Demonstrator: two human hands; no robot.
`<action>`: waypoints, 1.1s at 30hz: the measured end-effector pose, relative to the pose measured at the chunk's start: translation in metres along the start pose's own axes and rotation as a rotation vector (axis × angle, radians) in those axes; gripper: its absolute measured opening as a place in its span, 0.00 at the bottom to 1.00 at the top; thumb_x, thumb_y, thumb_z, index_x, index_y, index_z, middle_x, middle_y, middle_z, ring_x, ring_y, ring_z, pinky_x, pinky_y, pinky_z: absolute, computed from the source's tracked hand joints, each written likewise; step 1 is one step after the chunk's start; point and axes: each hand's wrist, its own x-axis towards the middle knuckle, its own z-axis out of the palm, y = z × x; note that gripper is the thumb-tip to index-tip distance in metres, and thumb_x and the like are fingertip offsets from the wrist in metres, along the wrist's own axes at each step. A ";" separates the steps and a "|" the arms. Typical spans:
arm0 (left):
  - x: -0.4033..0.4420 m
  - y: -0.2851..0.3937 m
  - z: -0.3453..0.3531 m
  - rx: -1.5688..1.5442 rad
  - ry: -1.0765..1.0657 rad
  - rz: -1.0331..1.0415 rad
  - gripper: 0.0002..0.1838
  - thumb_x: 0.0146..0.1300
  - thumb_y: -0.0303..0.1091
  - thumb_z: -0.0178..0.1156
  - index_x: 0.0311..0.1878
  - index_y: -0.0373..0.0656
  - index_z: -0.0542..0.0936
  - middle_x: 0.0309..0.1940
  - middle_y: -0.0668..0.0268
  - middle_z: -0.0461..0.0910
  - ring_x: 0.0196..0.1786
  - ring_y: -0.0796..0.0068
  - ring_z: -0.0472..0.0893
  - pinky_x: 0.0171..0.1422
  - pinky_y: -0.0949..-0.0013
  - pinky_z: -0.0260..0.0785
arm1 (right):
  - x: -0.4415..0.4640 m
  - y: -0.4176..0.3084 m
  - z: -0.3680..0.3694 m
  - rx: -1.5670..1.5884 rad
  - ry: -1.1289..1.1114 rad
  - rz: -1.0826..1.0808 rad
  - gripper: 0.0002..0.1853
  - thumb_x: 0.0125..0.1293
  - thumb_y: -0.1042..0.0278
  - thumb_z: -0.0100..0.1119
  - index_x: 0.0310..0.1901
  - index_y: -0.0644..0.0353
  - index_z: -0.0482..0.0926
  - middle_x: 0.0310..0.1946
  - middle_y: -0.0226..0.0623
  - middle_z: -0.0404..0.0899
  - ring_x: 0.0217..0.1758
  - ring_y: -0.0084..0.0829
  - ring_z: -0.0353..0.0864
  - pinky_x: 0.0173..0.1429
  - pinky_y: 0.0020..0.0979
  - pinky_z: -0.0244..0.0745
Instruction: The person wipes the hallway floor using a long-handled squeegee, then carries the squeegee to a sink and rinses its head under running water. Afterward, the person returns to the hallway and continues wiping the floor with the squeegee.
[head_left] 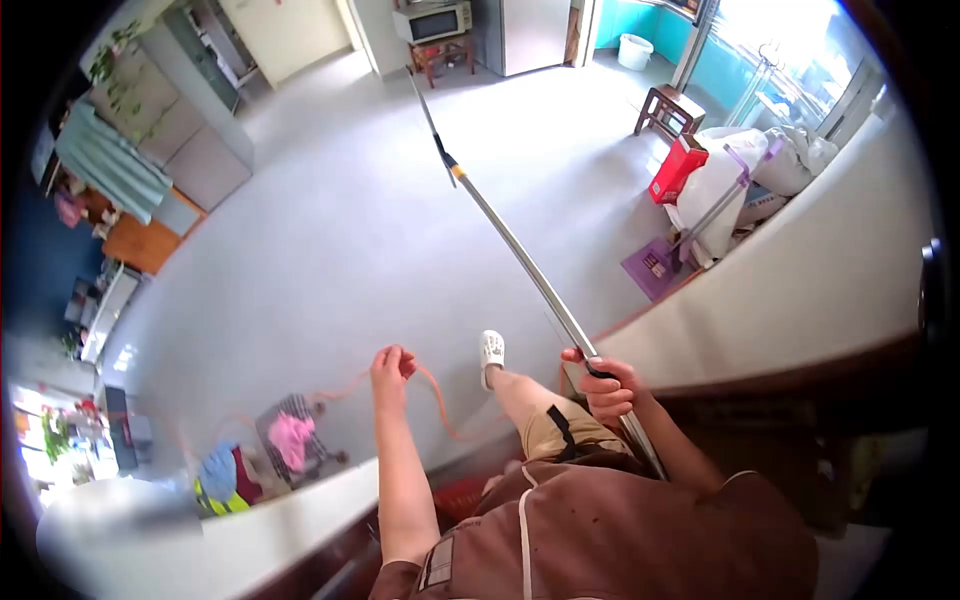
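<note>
My right hand (608, 388) is wrapped around a long silver pole (530, 268) that slants up and away across the floor. At its far end are a yellow band, a black fitting and a thin blade-like head (430, 115), seen nearly edge-on. My left hand (393, 364) is raised with its fingers curled. An orange hose or cord (440, 398) runs up to both sides of that hand. Whether the fingers grip it or it passes behind them, I cannot tell.
A purple dustpan (652, 268), red box (680, 170) and white bags (712, 195) stand along the right. A wooden stool (670, 110) is behind them. Clothes lie on a cart (285, 420) at lower left. A microwave (432, 22) and fridge (520, 38) stand at the back.
</note>
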 end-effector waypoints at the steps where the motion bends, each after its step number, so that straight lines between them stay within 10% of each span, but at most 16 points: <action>1: 0.030 0.012 0.010 0.031 -0.042 0.002 0.07 0.56 0.33 0.50 0.31 0.40 0.70 0.22 0.66 0.73 0.24 0.79 0.71 0.29 0.77 0.68 | 0.017 -0.015 0.000 0.028 0.058 -0.045 0.17 0.66 0.65 0.31 0.55 0.55 0.59 0.14 0.26 0.54 0.08 0.14 0.51 0.09 0.18 0.50; 8: 0.178 -0.013 -0.118 0.516 -0.096 -0.217 0.12 0.53 0.34 0.48 0.17 0.41 0.68 0.09 0.67 0.65 0.12 0.78 0.65 0.15 0.75 0.57 | 0.127 -0.130 0.031 -0.138 0.370 -0.211 0.11 0.63 0.69 0.41 0.47 0.54 0.65 0.12 0.21 0.50 0.08 0.11 0.48 0.08 0.15 0.44; 20: 0.422 0.046 -0.149 0.134 0.771 -0.520 0.03 0.53 0.30 0.47 0.27 0.43 0.67 0.12 0.67 0.64 0.14 0.75 0.66 0.14 0.76 0.56 | 0.246 -0.317 0.080 -0.521 0.902 -0.482 0.15 0.54 0.76 0.46 0.45 0.55 0.61 0.11 0.24 0.52 0.08 0.16 0.48 0.11 0.20 0.42; 22: 0.523 0.068 -0.109 0.033 0.822 -0.413 0.02 0.53 0.29 0.46 0.28 0.43 0.67 0.13 0.67 0.64 0.15 0.75 0.66 0.14 0.77 0.57 | 0.264 -0.346 0.081 -0.619 0.957 -0.563 0.17 0.51 0.77 0.47 0.44 0.57 0.60 0.09 0.24 0.52 0.08 0.18 0.50 0.12 0.22 0.43; 27: 0.741 0.146 0.180 0.327 -0.136 -0.311 0.07 0.53 0.30 0.44 0.21 0.41 0.66 0.12 0.66 0.66 0.14 0.77 0.65 0.14 0.75 0.58 | 0.307 -0.410 0.113 -0.682 1.180 -0.672 0.17 0.50 0.77 0.50 0.44 0.56 0.62 0.09 0.25 0.55 0.08 0.18 0.53 0.12 0.22 0.48; 33: 0.788 0.193 0.500 0.340 -0.610 -0.185 0.06 0.53 0.32 0.49 0.29 0.40 0.70 0.20 0.66 0.74 0.21 0.78 0.72 0.25 0.75 0.68 | 0.332 -0.495 0.098 -0.675 1.285 -0.811 0.17 0.50 0.77 0.49 0.44 0.56 0.63 0.09 0.25 0.57 0.07 0.18 0.54 0.12 0.22 0.48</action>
